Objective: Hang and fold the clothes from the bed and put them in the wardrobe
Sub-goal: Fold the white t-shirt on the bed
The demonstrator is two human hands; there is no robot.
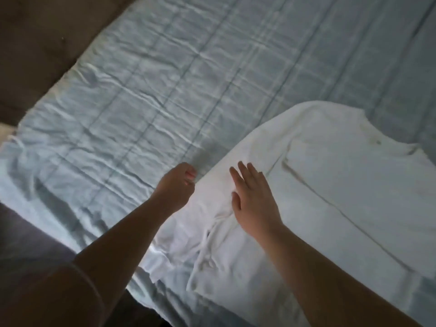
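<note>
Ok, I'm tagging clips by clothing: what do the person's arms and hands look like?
Both forearms are bare; no watch, bracelet or ring shows on the left hand or right hand. A dark short sleeve with a paler hem line covers the left upper arm. The left nails look pinkish, though the light is dim.

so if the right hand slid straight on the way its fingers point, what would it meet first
The right hand lies flat on the white t-shirt, fingers pointing up-left. It would first cross the shirt's edge, then reach the light blue bedsheet; nothing else appears in that line.
</note>
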